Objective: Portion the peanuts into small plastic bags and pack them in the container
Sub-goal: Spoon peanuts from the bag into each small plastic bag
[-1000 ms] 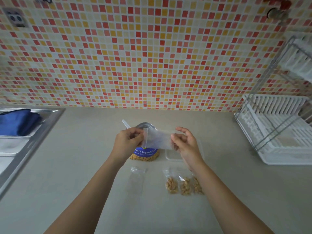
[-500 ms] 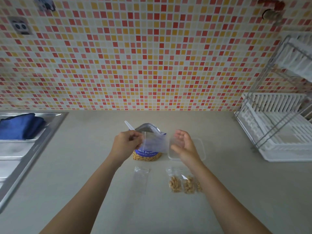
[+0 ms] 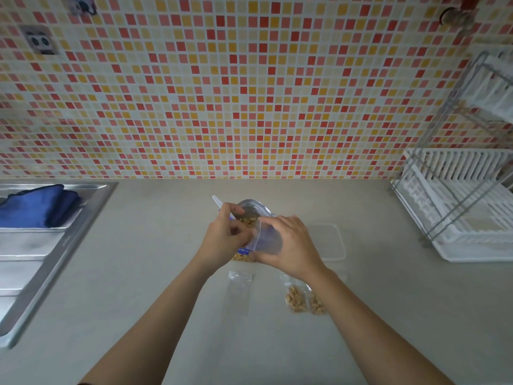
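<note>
My right hand [image 3: 288, 245] curled its fingers round a small clear bag [image 3: 266, 240], just in front of the open peanut pouch [image 3: 249, 215]. The white writing on the pouch's blue label was too blurred to read. My left hand [image 3: 224, 237] curled at the spoon handle [image 3: 218, 202], though I couldn't tell if it gripped. Filled bags [image 3: 297, 298] lay nearer on the grey bench [image 3: 155, 273], with the clear container [image 3: 330, 240] to the right and a mosaic-tiled wall [image 3: 249, 93] behind.

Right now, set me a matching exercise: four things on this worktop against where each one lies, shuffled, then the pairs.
1. blue cloth
2. clear container
3. empty small bag
4. dish rack

A. far right of the view
B. just left of the peanut-filled bags
C. on the steel sink, far left
D. just right of the right hand

Pairs: 1-C, 2-D, 3-B, 4-A.
</note>
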`<action>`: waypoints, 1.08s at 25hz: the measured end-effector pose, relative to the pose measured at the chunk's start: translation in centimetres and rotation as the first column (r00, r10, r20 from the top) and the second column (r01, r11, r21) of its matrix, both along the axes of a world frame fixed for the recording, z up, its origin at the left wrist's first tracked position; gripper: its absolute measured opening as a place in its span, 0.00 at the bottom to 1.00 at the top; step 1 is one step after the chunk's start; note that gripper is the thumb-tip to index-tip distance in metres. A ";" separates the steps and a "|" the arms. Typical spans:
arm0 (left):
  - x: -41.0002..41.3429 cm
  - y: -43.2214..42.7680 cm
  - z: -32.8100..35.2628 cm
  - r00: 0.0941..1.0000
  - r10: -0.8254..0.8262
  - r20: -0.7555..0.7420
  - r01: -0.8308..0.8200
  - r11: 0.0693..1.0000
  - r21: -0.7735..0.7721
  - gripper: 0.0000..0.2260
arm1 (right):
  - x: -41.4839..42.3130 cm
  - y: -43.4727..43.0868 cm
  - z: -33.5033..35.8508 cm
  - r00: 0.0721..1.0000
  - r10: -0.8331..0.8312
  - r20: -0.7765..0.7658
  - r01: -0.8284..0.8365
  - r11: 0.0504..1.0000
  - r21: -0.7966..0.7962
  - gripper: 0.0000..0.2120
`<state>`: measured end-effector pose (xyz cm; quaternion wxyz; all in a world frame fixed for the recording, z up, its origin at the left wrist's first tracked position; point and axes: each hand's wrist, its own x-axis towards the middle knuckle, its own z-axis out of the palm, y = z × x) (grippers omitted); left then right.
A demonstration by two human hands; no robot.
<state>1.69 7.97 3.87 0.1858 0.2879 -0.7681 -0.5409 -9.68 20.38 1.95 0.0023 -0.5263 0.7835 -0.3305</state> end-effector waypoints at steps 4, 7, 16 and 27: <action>0.4 -0.3 0.0 1.000 -0.010 -0.006 0.010 0.999 0.041 0.14 | 0.6 -0.6 -0.4 0.978 0.025 0.208 -0.001 0.994 -0.112 0.22; 0.5 -0.6 0.2 1.000 0.016 -0.006 -0.016 0.999 0.030 0.12 | 0.3 -0.9 -1.1 0.950 0.018 0.313 0.031 0.988 -0.151 0.21; -4.0 -7.0 -2.1 0.912 0.318 0.259 -0.294 0.947 -0.128 0.14 | -1.3 -0.9 -2.5 0.724 -0.074 0.686 0.191 0.977 -0.097 0.20; -3.7 -8.5 0.9 0.997 -0.082 -0.001 0.057 0.710 -0.701 0.07 | -2.6 -2.2 -4.2 0.673 -0.048 0.738 0.132 0.990 -0.056 0.21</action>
